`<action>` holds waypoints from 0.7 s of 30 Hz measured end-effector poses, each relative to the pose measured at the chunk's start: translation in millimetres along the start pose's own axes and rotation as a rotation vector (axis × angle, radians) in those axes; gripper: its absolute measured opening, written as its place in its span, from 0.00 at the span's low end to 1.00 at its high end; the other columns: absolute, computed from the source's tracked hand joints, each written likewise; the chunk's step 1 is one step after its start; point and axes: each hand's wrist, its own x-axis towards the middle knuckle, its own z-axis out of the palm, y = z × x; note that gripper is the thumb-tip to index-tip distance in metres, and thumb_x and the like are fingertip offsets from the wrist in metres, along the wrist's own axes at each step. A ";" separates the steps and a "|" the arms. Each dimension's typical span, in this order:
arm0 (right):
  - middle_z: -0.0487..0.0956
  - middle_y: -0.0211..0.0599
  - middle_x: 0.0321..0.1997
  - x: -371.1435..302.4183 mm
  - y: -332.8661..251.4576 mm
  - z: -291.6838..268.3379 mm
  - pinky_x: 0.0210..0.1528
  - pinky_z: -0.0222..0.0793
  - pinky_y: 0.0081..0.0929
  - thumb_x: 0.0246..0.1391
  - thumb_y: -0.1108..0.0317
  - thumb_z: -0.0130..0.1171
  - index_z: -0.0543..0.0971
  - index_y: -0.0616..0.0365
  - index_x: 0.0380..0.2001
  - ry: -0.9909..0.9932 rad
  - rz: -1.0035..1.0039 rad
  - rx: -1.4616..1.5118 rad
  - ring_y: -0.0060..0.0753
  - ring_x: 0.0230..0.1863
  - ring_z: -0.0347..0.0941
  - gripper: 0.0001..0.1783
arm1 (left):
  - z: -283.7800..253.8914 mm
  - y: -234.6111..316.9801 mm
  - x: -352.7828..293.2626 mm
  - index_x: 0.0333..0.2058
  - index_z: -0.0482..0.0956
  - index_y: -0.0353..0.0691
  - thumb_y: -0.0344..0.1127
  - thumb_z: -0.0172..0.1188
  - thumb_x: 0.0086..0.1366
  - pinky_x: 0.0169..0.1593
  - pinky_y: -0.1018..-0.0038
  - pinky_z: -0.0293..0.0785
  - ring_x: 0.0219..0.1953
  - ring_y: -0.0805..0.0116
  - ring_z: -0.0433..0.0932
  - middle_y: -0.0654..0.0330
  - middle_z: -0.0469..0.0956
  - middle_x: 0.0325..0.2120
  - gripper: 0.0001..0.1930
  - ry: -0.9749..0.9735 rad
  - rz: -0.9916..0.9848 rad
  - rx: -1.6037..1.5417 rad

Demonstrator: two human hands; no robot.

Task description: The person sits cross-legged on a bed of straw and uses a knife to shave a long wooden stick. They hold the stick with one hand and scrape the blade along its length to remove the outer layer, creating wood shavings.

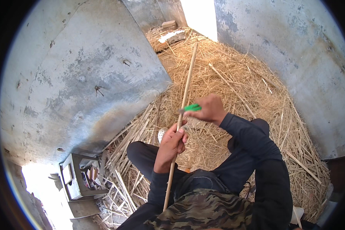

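Observation:
A long thin wooden stick (188,80) runs from my lap up over the straw toward the far corner. My left hand (172,143) is closed around its lower part, just above my knee. My right hand (209,109) grips a small green-handled tool (191,107), its tip pressed against the stick a little above my left hand. I cannot tell what kind of blade it has. Both arms wear dark long sleeves.
A thick bed of straw (241,84) covers the floor between grey plastered walls (84,73). A small open box with bits inside (78,180) sits at lower left. Bricks and rubble (170,32) lie in the far corner beside a bright doorway.

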 end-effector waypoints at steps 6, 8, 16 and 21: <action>0.62 0.30 0.04 -0.2 -3.4 4.7 0.12 0.56 0.32 0.43 0.18 0.46 0.70 0.48 0.07 -0.035 -0.043 -0.013 0.29 0.07 0.61 0.42 | -1.6 -1.1 0.4 0.60 0.63 0.39 0.40 0.46 0.73 0.17 0.86 0.53 0.13 0.85 0.56 0.70 0.65 0.22 0.20 0.001 0.049 0.097; 0.63 0.31 0.05 -0.3 -10.3 7.8 0.12 0.57 0.33 0.43 0.18 0.47 0.70 0.49 0.07 0.053 -0.144 0.020 0.30 0.07 0.62 0.42 | -1.8 -0.6 0.5 0.61 0.61 0.39 0.39 0.47 0.72 0.18 0.85 0.53 0.15 0.85 0.56 0.71 0.64 0.21 0.22 0.019 0.070 0.182; 0.66 0.35 0.06 -6.4 -25.7 10.3 0.15 0.61 0.35 0.45 0.18 0.43 0.67 0.51 0.07 -0.012 -0.076 0.051 0.35 0.09 0.67 0.44 | 1.4 -2.6 -9.1 0.61 0.62 0.40 0.39 0.50 0.71 0.21 0.85 0.62 0.18 0.85 0.62 0.72 0.63 0.21 0.22 0.079 0.126 0.297; 0.61 0.29 0.04 13.3 8.1 13.4 0.13 0.56 0.33 0.41 0.16 0.45 0.68 0.50 0.08 0.157 -0.258 -0.062 0.33 0.06 0.59 0.44 | 8.2 0.0 -13.4 0.63 0.59 0.40 0.38 0.50 0.71 0.20 0.85 0.60 0.17 0.86 0.61 0.73 0.62 0.20 0.24 0.082 0.124 0.409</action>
